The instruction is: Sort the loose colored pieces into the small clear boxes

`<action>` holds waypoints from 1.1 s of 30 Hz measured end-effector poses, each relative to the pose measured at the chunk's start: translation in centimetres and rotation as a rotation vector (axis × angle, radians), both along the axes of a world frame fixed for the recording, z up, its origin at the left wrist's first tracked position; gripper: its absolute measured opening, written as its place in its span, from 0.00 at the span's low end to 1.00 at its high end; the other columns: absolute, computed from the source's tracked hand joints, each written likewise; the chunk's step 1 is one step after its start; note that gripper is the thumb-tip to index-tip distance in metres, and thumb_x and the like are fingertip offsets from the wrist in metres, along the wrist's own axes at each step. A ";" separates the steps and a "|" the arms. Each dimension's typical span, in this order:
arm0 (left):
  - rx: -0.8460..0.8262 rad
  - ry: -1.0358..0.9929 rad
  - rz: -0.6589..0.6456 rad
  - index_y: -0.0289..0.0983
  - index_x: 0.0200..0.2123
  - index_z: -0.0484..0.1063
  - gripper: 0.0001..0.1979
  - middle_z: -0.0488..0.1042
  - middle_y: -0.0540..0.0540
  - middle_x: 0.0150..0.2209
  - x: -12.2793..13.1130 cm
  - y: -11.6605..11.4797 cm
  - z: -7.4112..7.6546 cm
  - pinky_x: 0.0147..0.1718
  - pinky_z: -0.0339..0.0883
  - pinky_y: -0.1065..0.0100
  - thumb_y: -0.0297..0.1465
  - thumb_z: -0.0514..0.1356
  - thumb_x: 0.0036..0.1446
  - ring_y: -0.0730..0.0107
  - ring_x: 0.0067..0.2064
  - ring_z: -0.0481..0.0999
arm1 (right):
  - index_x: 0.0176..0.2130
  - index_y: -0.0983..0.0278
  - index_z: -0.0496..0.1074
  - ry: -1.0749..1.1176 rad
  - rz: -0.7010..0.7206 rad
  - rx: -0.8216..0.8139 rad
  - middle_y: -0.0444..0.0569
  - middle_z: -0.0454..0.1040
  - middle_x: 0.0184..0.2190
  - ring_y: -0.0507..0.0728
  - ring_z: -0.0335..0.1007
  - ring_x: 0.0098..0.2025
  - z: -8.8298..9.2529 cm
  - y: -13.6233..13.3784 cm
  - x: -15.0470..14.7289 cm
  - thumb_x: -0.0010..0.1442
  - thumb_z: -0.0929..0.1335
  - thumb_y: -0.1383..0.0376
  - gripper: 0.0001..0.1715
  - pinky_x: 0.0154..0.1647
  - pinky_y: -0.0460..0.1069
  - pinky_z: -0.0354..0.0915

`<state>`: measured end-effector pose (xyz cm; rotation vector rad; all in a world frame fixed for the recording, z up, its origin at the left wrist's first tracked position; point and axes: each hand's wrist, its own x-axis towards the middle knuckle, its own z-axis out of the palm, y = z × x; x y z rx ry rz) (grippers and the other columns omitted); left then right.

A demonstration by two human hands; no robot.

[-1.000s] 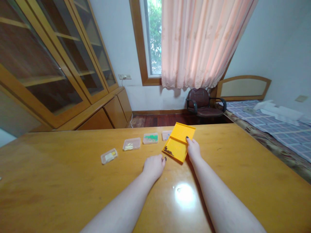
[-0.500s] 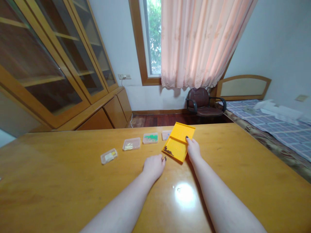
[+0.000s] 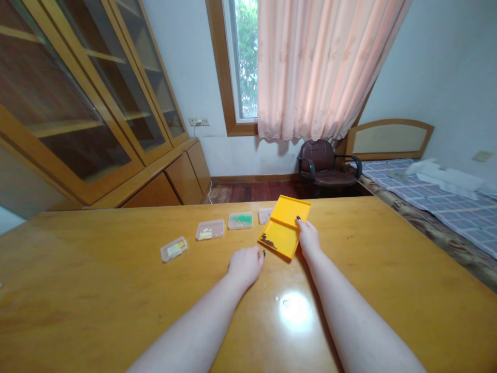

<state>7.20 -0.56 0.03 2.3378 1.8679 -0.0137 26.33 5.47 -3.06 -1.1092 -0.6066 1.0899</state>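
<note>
A yellow hinged box [image 3: 286, 234] lies opened out, tilted above or against the table; I cannot tell whether it touches. My right hand [image 3: 309, 239] grips its right edge, with the thumb near the hinge. Small dark brown pieces [image 3: 267, 241] are heaped in the left corner of its nearer half. Just left of and below that corner is my left hand [image 3: 247, 265], fingers curled in a pinch. Whatever they hold, if anything, is too small to make out. A tiny dark piece [image 3: 286, 302] lies on the table by the bright reflection.
Across the wooden table [image 3: 116, 290] runs a row of clear boxes: one with yellow and white contents [image 3: 174, 249], one with cream pieces [image 3: 210, 230], one with green pieces [image 3: 239, 220]. Another clear box [image 3: 264, 215] is partly behind the yellow box. A chair [image 3: 324, 163] stands beyond.
Hardly anything differs. The yellow box has shifted very slightly to the left, with my right hand still on it. My left hand stays pinched in the same place.
</note>
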 end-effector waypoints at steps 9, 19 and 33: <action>-0.026 -0.007 0.000 0.38 0.35 0.70 0.18 0.76 0.42 0.34 -0.1 0.1 -0.1 0.34 0.65 0.63 0.38 0.43 0.59 0.59 0.37 0.75 | 0.32 0.65 0.72 -0.037 0.029 0.003 0.50 0.78 0.30 0.60 0.74 0.30 -0.2 0.1 0.0 0.43 0.70 0.56 0.18 0.30 0.51 0.68; 0.050 0.023 0.046 0.36 0.40 0.65 0.17 0.73 0.40 0.36 0.3 -0.5 0.1 0.35 0.65 0.60 0.41 0.46 0.59 0.57 0.38 0.74 | 0.31 0.66 0.72 -0.060 0.005 -0.017 0.50 0.78 0.30 0.60 0.74 0.31 -0.4 0.3 0.1 0.43 0.70 0.57 0.17 0.31 0.51 0.69; 0.021 0.099 0.022 0.35 0.39 0.67 0.14 0.73 0.39 0.34 1.3 -0.6 -0.3 0.34 0.66 0.59 0.30 0.43 0.60 0.56 0.38 0.75 | 0.30 0.65 0.72 -0.020 0.005 -0.014 0.50 0.78 0.30 0.61 0.74 0.32 0.0 0.1 0.0 0.42 0.70 0.58 0.15 0.32 0.52 0.69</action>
